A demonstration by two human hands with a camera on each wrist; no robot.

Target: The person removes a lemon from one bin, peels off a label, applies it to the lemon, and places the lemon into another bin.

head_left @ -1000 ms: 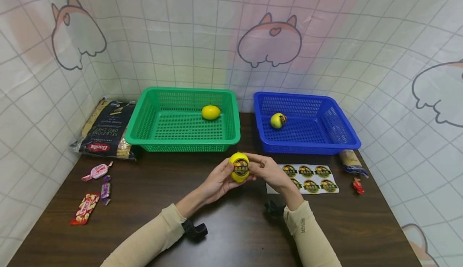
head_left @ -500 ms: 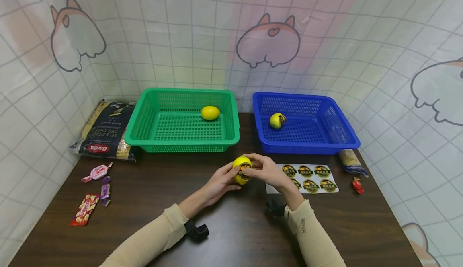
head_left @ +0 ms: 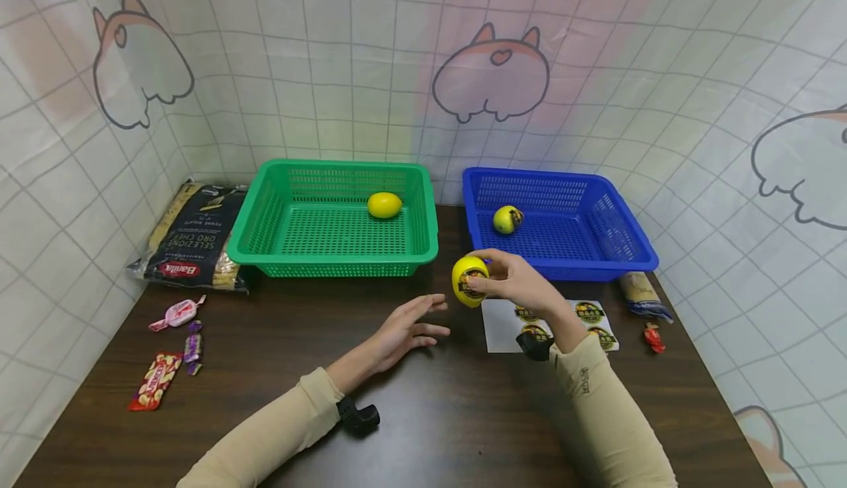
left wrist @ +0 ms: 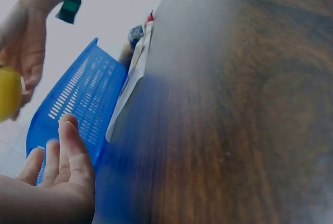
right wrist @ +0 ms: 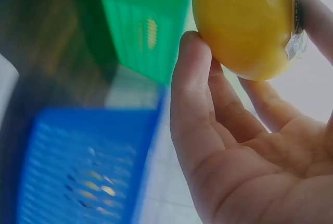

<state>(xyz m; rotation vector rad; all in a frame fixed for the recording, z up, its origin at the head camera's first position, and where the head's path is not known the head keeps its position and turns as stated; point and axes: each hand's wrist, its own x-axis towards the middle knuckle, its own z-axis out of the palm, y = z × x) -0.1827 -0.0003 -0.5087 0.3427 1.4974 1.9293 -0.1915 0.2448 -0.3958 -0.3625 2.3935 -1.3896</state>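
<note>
In the head view my right hand (head_left: 523,282) pinches a yellow lemon (head_left: 462,288) between thumb and fingers, above the table just short of the blue basket (head_left: 562,264). A round dark label sticker (head_left: 473,286) is on the lemon's side, with the thumb over part of it. The right wrist view shows the lemon (right wrist: 242,21) up close, its sticker edge slightly lifted near the thumb. My left hand (head_left: 400,334) holds nothing; its fingers spread apart to the left of the lemon. Another lemon (head_left: 505,220), bearing a dark sticker, lies in the blue basket.
The green basket (head_left: 337,259) contains one lemon (head_left: 384,205). A white sticker sheet (head_left: 498,330) lies partly under the right forearm. Candies (head_left: 181,314) and a pasta bag (head_left: 198,234) are at left. A small packet (head_left: 642,297) and red candy (head_left: 654,339) sit at right.
Both hands held the lemon earlier. The left hand has let go and its fingers have spread. My right hand has carried the lemon up and right, nearer the blue basket.
</note>
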